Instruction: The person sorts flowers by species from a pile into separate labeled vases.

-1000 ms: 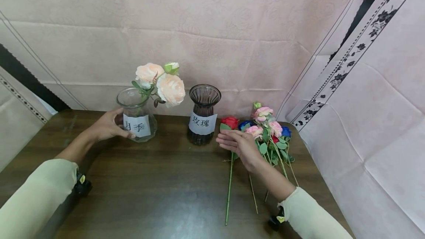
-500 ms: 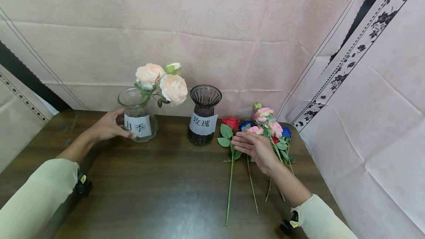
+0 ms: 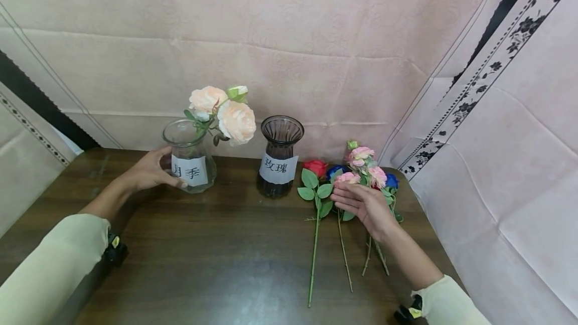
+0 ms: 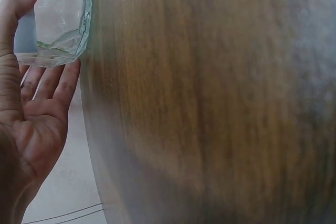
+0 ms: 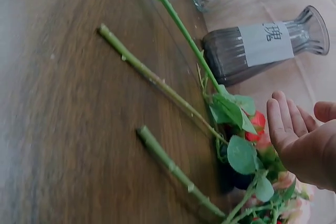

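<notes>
My left hand [image 3: 151, 169] holds the clear glass vase [image 3: 209, 177] at its side, thumb over the white label. The left wrist view shows the thumb [image 4: 23, 3] on one face of the vase [image 4: 60, 3] and the fingers behind it. Peach artificial roses [image 3: 236, 122] lean out of its mouth to the right. My right hand [image 3: 368, 209] is held with straight fingers over the flowers on the right, with nothing in it. Below and around it lie a red rose [image 3: 315, 167], blue roses [image 3: 391, 181] and a pink spray [image 3: 377, 177].
A dark ribbed glass vase [image 3: 276, 189] with a white label stands between the clear vase and the flowers. Flower stems [image 3: 312, 265] point toward the front of the brown wooden table [image 3: 217, 265]. A pale patterned cloth [image 3: 289, 39] hangs behind.
My right hand has moved right and toward me, from beside the red rose to over the pink flowers, uncovering green leaves. The left hand stays on the clear vase.
</notes>
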Available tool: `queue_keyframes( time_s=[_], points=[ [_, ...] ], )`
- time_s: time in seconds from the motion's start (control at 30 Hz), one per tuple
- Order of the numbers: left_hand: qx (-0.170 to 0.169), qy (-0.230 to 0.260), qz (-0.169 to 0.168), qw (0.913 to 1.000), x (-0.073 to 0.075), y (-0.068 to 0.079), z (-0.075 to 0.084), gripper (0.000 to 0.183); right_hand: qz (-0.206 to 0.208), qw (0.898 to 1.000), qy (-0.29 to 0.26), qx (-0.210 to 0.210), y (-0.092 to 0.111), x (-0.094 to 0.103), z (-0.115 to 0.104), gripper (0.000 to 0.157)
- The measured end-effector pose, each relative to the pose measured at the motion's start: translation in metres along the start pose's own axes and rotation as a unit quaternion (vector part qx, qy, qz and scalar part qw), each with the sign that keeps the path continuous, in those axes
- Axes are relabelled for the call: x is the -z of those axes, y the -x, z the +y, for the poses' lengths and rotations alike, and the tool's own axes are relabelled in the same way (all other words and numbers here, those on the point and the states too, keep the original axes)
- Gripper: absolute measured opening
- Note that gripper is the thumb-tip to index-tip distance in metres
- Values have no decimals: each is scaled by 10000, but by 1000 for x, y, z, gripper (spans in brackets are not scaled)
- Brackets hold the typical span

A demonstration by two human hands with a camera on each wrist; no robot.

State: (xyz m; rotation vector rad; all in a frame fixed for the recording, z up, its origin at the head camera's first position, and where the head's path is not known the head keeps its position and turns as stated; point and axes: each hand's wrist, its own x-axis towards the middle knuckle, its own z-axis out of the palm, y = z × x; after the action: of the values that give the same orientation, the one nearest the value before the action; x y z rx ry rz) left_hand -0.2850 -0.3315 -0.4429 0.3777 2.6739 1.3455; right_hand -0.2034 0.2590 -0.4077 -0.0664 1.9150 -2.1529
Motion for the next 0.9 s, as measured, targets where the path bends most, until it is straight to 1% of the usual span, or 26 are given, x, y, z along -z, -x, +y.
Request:
queue_keyframes(
  time_s=[0.13,0.37,0.53,0.8,0.9],
  points=[
    [-8,43,-33,10000,1,-1,0,102,30,9999,96,8,4,9,0,60],
    [-15,110,-48,9999,0,-2,1,106,188,9996,190,2,13,23,0,60],
    [-22,126,-42,9999,0,-2,1,106,224,9997,136,2,17,35,0,60],
    [14,134,-43,9999,0,-1,2,106,316,9992,193,-123,24,52,0,59],
    [23,132,-51,9999,0,-2,2,105,380,9988,254,-187,27,60,0,56]
  ],
)
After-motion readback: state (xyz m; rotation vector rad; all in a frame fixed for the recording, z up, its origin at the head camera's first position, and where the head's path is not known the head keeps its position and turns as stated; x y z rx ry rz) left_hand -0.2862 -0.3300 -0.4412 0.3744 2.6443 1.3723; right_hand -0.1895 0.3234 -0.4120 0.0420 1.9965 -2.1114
